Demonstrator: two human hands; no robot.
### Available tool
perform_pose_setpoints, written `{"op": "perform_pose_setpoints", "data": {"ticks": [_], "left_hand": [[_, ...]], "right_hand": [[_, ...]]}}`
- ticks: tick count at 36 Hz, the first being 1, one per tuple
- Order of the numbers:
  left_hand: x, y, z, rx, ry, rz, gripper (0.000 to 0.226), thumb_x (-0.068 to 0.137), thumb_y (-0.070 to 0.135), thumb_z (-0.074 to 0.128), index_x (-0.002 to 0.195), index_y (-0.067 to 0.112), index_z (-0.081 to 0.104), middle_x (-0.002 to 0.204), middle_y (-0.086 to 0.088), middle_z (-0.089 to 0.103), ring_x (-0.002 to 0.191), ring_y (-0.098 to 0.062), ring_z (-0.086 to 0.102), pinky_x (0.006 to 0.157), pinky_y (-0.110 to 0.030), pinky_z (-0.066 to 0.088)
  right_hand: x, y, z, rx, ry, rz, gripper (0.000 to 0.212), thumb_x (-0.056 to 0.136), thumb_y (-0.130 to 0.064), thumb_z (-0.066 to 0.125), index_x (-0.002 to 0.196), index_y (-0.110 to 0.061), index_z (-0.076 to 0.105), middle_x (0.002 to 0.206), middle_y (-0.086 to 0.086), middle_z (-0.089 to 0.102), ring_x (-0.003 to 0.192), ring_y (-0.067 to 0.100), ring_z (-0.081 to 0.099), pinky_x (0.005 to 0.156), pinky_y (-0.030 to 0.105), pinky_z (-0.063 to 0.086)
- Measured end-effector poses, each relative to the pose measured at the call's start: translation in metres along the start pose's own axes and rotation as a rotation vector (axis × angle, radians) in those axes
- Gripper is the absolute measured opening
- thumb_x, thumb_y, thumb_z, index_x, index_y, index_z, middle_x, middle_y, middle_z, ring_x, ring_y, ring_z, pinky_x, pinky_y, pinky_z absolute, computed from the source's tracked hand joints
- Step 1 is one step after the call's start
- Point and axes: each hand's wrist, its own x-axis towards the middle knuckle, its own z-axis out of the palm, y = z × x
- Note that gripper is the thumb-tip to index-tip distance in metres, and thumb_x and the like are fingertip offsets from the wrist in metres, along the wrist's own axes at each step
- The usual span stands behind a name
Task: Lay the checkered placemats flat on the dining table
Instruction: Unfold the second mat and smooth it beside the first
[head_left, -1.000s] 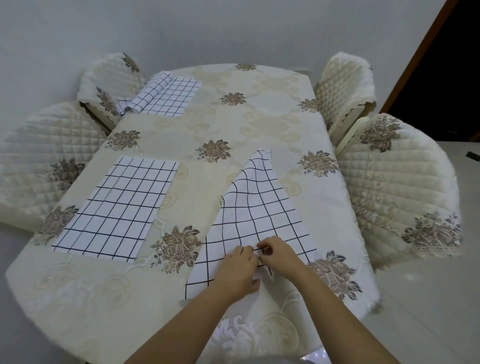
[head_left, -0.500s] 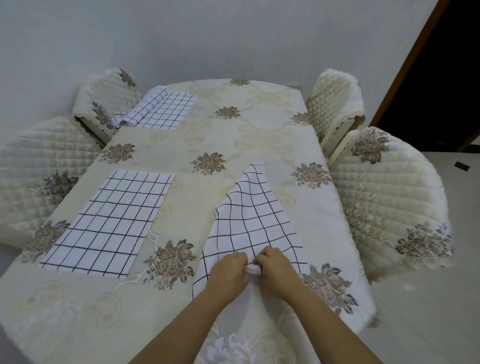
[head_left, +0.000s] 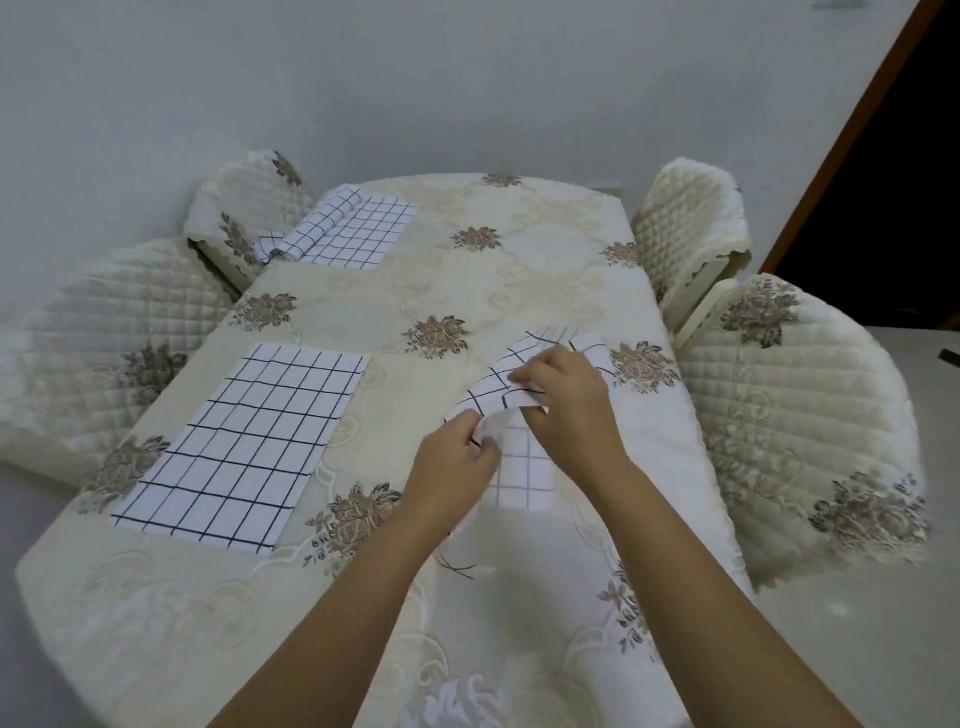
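Gripping placemat (head_left: 485, 389): left hand (head_left: 452, 467), right hand (head_left: 566, 400)

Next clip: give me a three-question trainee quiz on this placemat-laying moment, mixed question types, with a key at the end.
1. True or false: the placemat between the left hand and right hand lies fully flat on the table.
2. Which hand holds that placemat? A) left only B) right only C) both
3. How many placemats lie flat with nothing on them?

Key:
1. False: it is folded over and partly lifted.
2. C.
3. One, the near-left placemat. The far placemat has a rolled placemat on it.
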Motion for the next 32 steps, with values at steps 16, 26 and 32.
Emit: {"op": "perform_pose_setpoints", "data": {"ticks": [16,26,32], "left_hand": [[-0.009,-0.054,-0.067,-0.592,0.456,-0.443,0.01,0.091,0.011,0.052,0.088,0.019,0.057,0.077,0.011,0.059,0.07,-0.003,0.054,0.05,-0.01,0.044],[-0.026,-0.115,-0.101,-0.617,0.451,-0.649,0.015,0.091,0.014,0.052,0.084,0.026,0.059,0.088,0.007,0.063,0.082,-0.014,0.059,0.07,-0.027,0.047],[-0.032,-0.15,-0.124,-0.512,0.407,-0.768,0.015,0.094,0.007,0.046,0.104,0.012,0.056,0.095,-0.003,0.061,0.087,-0.02,0.056,0.077,-0.028,0.045]], "right_hand": [[0.002,-0.026,0.067,0.216,-0.327,0.163,0.05,0.089,-0.024,0.058,0.135,-0.015,0.04,0.14,0.004,0.033,0.13,0.018,0.036,0.099,0.024,0.032],[-0.018,-0.029,0.119,0.251,-0.578,0.288,0.043,0.092,-0.025,0.055,0.133,-0.016,0.044,0.138,0.003,0.039,0.126,0.016,0.041,0.092,0.018,0.03],[-0.02,-0.017,0.133,0.19,-0.638,0.455,0.043,0.092,-0.025,0.054,0.133,-0.015,0.044,0.138,0.007,0.04,0.12,0.02,0.047,0.089,0.023,0.035]]}}
